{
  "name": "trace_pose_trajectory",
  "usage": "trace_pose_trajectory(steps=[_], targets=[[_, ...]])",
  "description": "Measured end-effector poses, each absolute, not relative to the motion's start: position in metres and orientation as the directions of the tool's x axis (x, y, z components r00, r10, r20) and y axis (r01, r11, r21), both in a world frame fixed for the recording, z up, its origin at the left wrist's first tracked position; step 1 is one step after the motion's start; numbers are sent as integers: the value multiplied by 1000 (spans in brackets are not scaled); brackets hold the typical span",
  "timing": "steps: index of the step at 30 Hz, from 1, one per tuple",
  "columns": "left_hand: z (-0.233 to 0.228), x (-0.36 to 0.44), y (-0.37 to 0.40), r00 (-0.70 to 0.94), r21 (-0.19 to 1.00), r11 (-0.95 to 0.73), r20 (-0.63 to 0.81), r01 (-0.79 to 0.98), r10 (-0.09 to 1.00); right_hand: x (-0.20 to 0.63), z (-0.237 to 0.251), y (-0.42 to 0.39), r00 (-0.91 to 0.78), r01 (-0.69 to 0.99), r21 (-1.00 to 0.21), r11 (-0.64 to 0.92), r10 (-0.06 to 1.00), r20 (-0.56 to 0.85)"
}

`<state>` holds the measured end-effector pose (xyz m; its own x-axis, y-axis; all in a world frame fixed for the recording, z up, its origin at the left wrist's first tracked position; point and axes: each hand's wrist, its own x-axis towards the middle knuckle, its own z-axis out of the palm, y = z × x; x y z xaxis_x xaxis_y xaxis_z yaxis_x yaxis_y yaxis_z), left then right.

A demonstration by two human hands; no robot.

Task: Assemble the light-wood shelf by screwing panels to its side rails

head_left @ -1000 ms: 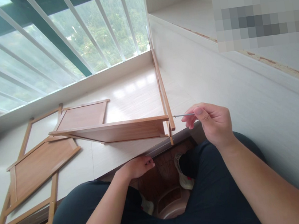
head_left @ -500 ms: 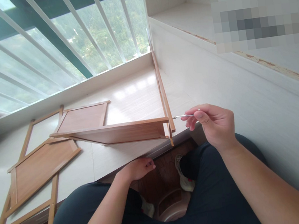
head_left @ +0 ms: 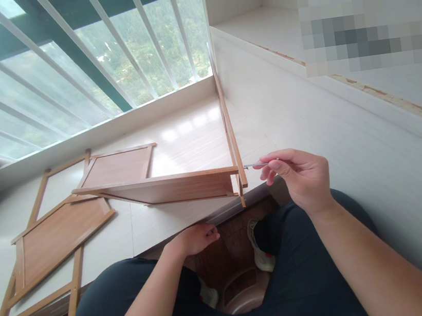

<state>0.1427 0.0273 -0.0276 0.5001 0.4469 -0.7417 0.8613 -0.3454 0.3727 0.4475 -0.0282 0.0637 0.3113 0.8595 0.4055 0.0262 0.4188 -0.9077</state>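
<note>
Four wooden panels (head_left: 60, 240) – two flat, two joined – and one metal tool (head_left: 254, 165).

A thin metal tool (head_left: 259, 164), slim and silvery, lies level with its tip against the outer face of an upright wooden side panel (head_left: 229, 124). That panel stands on edge, running away toward the window. A brown wooden shelf board (head_left: 160, 188) meets it squarely at the near end.
</note>
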Motion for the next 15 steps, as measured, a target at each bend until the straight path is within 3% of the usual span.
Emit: trace_pose_trajectory(steps=[15], targets=[[-27, 144, 27, 502, 371, -353, -743, 859, 442, 447, 65, -28, 323, 23, -913, 407, 862, 392]])
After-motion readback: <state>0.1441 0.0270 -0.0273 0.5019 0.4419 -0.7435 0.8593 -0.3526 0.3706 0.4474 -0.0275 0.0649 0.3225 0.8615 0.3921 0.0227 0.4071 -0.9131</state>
